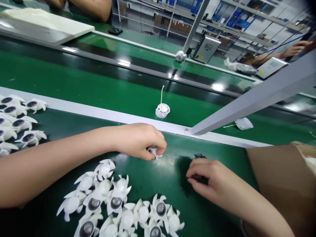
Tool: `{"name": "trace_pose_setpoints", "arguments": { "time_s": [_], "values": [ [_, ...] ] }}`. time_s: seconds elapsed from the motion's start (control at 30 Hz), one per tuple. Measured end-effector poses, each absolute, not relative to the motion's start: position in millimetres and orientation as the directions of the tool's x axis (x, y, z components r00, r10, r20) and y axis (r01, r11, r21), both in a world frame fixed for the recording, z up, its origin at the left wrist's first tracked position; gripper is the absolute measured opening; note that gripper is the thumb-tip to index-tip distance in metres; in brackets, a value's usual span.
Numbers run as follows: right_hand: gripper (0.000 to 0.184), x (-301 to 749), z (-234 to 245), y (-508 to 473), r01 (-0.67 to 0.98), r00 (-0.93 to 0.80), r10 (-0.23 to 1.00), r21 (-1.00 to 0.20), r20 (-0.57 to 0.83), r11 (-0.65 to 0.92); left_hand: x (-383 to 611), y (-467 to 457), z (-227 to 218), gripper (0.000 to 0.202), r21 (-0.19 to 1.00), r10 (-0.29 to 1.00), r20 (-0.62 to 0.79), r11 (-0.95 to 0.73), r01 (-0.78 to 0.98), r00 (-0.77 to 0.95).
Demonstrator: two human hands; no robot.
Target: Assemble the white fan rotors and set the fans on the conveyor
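My left hand (140, 140) is closed on a small white fan impeller (154, 151), mostly covered by the fingers, at the table surface. My right hand (206, 172) is bent with its fingertips together over a pile of small black parts (200, 156). What the right fingertips pinch is hidden. Below my left forearm lie many loose white fan impellers (127, 217); some show a dark round hub, others a plain white face. More impellers (29, 137) stand in rows at the far left, dark hubs up.
A white round fan housing (162, 111) with a wire sits on the green belt beyond the white rail (111, 114); another housing (244, 123) is further right. A slanted metal post (247, 98) rises at right. A cardboard box (278, 184) stands beside my right arm. Other people sit across.
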State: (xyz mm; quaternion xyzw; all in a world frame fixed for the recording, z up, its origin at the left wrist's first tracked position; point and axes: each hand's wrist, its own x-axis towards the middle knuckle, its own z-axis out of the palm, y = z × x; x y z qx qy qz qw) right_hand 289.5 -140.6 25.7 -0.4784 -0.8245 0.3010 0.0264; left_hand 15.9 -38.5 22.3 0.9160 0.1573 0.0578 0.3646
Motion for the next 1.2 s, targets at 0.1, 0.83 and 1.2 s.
{"name": "trace_pose_setpoints", "arguments": {
  "time_s": [0.1,0.83,1.2],
  "values": [
    [0.022,284.9,21.5,-144.5,0.775,-0.557,0.788,-0.506,-0.263,0.379,20.3,-39.4,11.6,0.017,0.598,0.328,0.163,-0.783,0.172,0.93],
    [0.014,265.9,0.3,-157.0,0.858,-0.513,0.855,-0.076,-0.076,0.508,20.2,-32.8,-10.3,0.045,0.722,0.341,0.189,-0.684,0.105,0.921],
    [0.012,248.2,4.0,-143.0,0.74,-0.424,0.903,-0.549,0.069,0.389,25.9,-40.3,-11.2,0.049,0.818,0.377,0.035,-0.543,0.19,0.926]
  ]
}}
